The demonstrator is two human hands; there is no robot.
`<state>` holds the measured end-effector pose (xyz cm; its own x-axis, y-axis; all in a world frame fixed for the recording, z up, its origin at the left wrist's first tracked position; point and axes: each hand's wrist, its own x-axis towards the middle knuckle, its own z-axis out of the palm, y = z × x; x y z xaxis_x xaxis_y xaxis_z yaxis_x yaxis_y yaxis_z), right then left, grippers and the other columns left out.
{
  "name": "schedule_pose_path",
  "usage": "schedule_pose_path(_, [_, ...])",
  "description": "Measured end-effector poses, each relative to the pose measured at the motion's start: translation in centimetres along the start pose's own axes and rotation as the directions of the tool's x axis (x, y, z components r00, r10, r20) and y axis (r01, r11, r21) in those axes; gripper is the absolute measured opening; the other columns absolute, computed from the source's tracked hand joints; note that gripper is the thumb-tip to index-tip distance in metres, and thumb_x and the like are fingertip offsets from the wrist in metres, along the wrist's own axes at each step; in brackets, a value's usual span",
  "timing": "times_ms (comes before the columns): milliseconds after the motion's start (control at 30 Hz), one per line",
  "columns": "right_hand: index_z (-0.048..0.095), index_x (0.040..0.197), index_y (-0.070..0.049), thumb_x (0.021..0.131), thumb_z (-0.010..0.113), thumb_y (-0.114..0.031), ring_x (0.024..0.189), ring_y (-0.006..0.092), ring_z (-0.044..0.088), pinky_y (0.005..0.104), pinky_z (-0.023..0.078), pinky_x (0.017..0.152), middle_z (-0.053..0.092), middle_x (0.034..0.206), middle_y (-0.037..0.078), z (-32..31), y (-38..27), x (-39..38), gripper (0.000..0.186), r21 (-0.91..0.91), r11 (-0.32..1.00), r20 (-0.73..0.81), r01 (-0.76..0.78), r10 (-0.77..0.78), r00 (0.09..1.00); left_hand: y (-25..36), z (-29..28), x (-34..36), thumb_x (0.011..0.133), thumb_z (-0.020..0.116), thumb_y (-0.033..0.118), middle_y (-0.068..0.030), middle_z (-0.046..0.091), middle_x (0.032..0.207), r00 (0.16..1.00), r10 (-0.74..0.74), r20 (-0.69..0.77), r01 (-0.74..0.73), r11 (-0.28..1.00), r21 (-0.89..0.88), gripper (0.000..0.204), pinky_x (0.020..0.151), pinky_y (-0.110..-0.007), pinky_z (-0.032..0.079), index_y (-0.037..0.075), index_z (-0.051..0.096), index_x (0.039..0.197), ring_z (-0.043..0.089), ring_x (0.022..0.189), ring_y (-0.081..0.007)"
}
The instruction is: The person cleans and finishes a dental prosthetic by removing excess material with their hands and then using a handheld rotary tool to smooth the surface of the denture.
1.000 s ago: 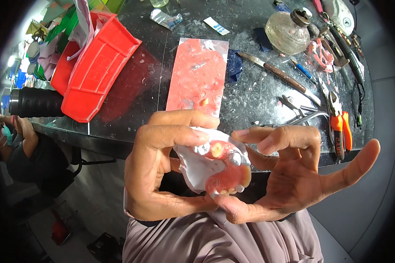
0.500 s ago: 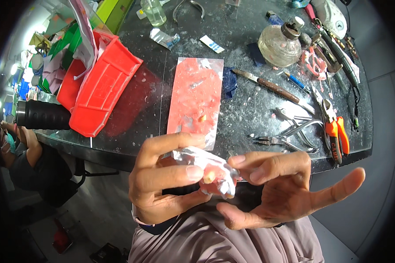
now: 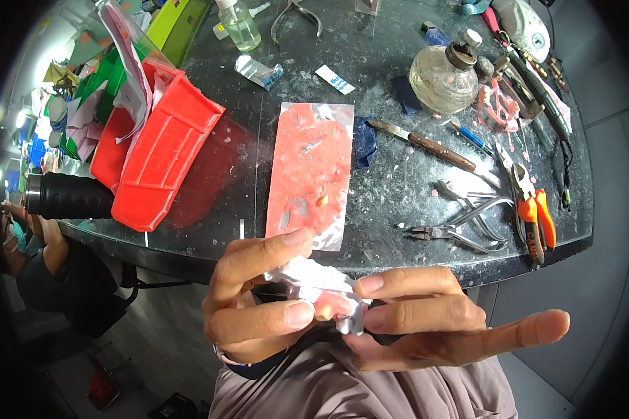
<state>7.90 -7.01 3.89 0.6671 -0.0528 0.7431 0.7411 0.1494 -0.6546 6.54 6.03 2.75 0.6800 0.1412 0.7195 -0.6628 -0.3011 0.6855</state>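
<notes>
Between my hands, just off the table's near edge, is a dental piece (image 3: 327, 281) with a silvery-white body, pink wax and one yellowish tooth on its near side. My left hand (image 3: 253, 300) is closed around its left part, index finger on the far side and another finger near the tooth. The thumb is mostly hidden. My right hand (image 3: 426, 318) grips the right end between fingertips and thumb, with the little finger stretched out to the right. Beyond the piece lies a flat sheet of pink wax (image 3: 307, 167), melted-looking in places, with a loose yellowish tooth (image 3: 322, 200) on it.
To the right are a wooden-handled wax knife (image 3: 433, 144), metal pliers (image 3: 461, 227), orange-handled cutters (image 3: 536, 216) and a round glass burner (image 3: 444, 80). A red bin (image 3: 164, 157) with papers and a black bottle (image 3: 70, 195) stand left. Another person (image 3: 56, 258) sits far left.
Both hands and the dental piece have moved slightly nearer to me, and the piece has tilted. My right fingers and thumb have closed in on its right end.
</notes>
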Motion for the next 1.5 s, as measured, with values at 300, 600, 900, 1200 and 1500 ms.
schedule_pose_path(300, [0.022,0.124,0.015,0.053,0.071,0.018,0.067,0.034,0.065,0.0345,0.057,0.053,0.062,0.071,0.018,-0.6,1.0,-0.1,0.087,-0.082,0.996,0.067,0.045,-0.04,0.997,-0.2,-0.3,-0.1,0.059,0.08,0.001,-0.0192,0.057,0.105,0.999,0.039,0.007,-0.04,0.99,0.136,0.045,0.056,-0.022,0.049,0.015,0.055,0.094,0.06,0.078,-0.0209])
schedule_pose_path(600, [0.018,0.126,0.013,0.054,0.072,0.016,0.068,0.0323,0.064,0.0336,0.057,0.054,0.061,0.072,0.017,-1.3,1.4,0.0,0.09,-0.163,0.985,0.155,0.05,-0.025,0.988,-0.2,-0.4,0.1,0.058,0.081,0.002,-0.0188,0.057,0.108,0.997,-0.05,0.058,0.042,0.991,0.13,0.047,0.055,-0.021,0.047,0.018,0.058,0.096,0.06,0.077,-0.0192])
schedule_pose_path(900, [0.015,0.128,0.01,0.054,0.073,0.014,0.069,0.0307,0.063,0.0328,0.057,0.056,0.06,0.073,0.016,-1.4,1.4,0.0,0.094,-0.207,0.976,0.212,0.07,-0.025,0.977,0.6,-0.4,0.6,0.059,0.081,0.002,-0.0171,0.058,0.106,0.989,-0.132,0.074,0.122,0.985,0.124,0.047,0.055,-0.021,0.046,0.018,0.06,0.097,0.059,0.076,-0.0164])
schedule_pose_path(1200, [0.011,0.129,0.008,0.055,0.074,0.012,0.07,0.029,0.062,0.0319,0.056,0.057,0.059,0.074,0.014,-1.6,1.2,0.2,0.098,-0.258,0.961,0.253,0.101,-0.033,0.967,-0.1,0.7,0.9,0.058,0.079,-0.004,-0.0162,0.057,0.101,1.0,-0.02,0.004,0.019,0.997,0.076,0.044,0.055,-0.023,0.052,0.013,0.061,0.094,0.063,0.069,-0.017])
schedule_pose_path(1500, [0.008,0.131,0.005,0.055,0.075,0.01,0.071,0.0274,0.061,0.031,0.056,0.059,0.058,0.076,0.013,-1.4,1.3,0.2,0.101,-0.294,0.947,0.258,0.127,-0.049,0.965,-0.2,0.9,0.4,0.058,0.079,-0.007,-0.0186,0.053,0.103,0.999,-0.044,-0.01,0.045,0.997,0.066,0.047,0.06,-0.024,0.055,0.012,0.059,0.095,0.063,0.077,-0.0186])
